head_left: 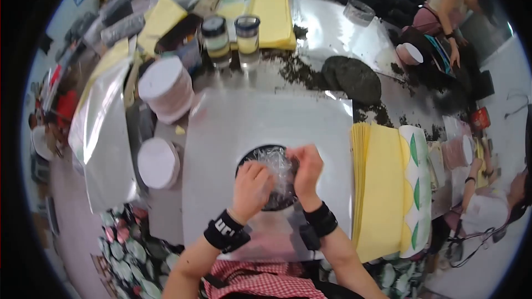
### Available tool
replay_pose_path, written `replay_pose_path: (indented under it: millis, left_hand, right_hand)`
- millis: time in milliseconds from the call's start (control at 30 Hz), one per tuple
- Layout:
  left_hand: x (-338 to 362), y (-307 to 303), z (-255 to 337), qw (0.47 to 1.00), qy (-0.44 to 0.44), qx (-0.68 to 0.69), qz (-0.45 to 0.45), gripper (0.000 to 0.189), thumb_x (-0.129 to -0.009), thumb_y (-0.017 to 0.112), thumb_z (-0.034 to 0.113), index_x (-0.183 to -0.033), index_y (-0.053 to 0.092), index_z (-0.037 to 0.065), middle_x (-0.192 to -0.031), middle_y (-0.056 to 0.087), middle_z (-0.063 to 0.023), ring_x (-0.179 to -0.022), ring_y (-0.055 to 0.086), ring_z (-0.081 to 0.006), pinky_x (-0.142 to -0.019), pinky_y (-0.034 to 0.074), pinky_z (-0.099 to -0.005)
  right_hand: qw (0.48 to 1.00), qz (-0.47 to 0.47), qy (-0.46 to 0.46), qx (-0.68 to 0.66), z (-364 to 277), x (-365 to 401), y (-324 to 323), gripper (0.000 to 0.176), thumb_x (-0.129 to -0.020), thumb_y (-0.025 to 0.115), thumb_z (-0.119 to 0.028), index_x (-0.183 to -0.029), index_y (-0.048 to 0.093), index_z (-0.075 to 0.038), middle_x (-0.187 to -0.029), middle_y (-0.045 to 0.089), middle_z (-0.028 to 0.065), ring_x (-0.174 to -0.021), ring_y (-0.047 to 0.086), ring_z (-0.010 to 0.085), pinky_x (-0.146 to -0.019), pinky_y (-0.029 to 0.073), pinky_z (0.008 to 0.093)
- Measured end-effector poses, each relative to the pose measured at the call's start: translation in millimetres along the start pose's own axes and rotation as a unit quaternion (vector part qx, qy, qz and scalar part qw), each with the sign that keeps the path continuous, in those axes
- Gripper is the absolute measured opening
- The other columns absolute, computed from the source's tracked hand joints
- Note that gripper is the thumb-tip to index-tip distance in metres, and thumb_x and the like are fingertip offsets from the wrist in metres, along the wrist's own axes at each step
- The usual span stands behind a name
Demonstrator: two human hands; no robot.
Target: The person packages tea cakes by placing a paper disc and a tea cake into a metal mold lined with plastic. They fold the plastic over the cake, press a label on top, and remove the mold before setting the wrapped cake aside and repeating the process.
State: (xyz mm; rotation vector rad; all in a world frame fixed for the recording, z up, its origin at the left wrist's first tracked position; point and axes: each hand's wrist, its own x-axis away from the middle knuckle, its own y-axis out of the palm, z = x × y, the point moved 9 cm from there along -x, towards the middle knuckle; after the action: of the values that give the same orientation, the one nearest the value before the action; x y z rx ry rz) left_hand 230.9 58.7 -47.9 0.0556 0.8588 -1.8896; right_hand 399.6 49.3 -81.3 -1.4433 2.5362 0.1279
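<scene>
A round dark object (275, 203) lies on a shiny grey sheet in front of me, with crumpled clear plastic film (276, 160) over its top. My left hand (252, 189) is on the film's left side, its fingers curled in and closed on the plastic. On the right side, my right hand (306, 169) pinches the film's edge between thumb and fingers. Both wrists carry black bands. The hands are a short way apart, and they cover parts of the dark object's rim.
Stacks of white-topped round discs (158, 163) stand at the left. Yellow sheets (379, 188) lie at the right. Two lidded jars (247, 39) and dark round cakes (354, 79) are farther back. Other people (490, 210) are at the right.
</scene>
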Motion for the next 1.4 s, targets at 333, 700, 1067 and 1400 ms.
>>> replay_pose_path:
  millis: [333, 700, 1067, 1400]
  left_hand:
    - [6.2, 9.3, 27.5, 0.974, 0.066, -0.167, -0.137, 0.070, -0.078, 0.068, 0.027, -0.138, 0.048, -0.001, -0.148, 0.046, -0.0168, -0.139, 0.041, -0.0345, -0.118, 0.026, -0.0513]
    - [21.9, 44.2, -2.4, 0.926, 0.068, -0.308, -0.206, 0.066, -0.090, 0.061, 0.025, -0.146, 0.041, -0.004, -0.155, 0.039, -0.0182, -0.148, 0.030, -0.0293, -0.121, 0.014, -0.0530]
    - [19.8, 47.8, 1.6, 0.926, 0.044, -0.293, -0.235, 0.069, -0.090, 0.063, 0.024, -0.146, 0.037, -0.006, -0.156, 0.035, -0.0192, -0.149, 0.026, -0.0334, -0.121, 0.014, -0.0539]
    - [21.2, 48.3, 3.1, 0.915, 0.066, -0.315, -0.241, 0.069, -0.091, 0.061, 0.021, -0.148, 0.033, -0.006, -0.158, 0.032, -0.0184, -0.149, 0.025, -0.0348, -0.121, 0.013, -0.0536]
  right_hand:
    - [0.880, -0.332, -0.044, 0.336, -31.1, 49.5, 44.4, 0.025, -0.090, 0.057, -0.004, -0.113, 0.068, -0.003, -0.118, 0.068, 0.0164, -0.107, 0.066, 0.0341, -0.087, 0.055, 0.0407]
    - [0.865, -0.194, -0.186, 0.424, -29.8, 52.8, 36.9, 0.013, -0.073, 0.062, -0.014, -0.077, 0.068, -0.003, -0.077, 0.064, 0.0169, -0.078, 0.066, 0.0343, -0.068, 0.053, 0.0424]
    - [0.627, 0.199, -0.058, 0.751, -102.7, 176.6, -419.3, 0.030, -0.080, 0.079, -0.024, -0.081, 0.062, 0.000, -0.093, 0.067, 0.0164, -0.093, 0.065, 0.0354, -0.082, 0.050, 0.0448]
    - [0.768, 0.054, 0.088, 0.632, -80.8, 185.3, -438.1, 0.025, -0.083, 0.074, -0.018, -0.097, 0.060, -0.003, -0.079, 0.062, 0.0168, -0.081, 0.064, 0.0369, -0.075, 0.051, 0.0417]
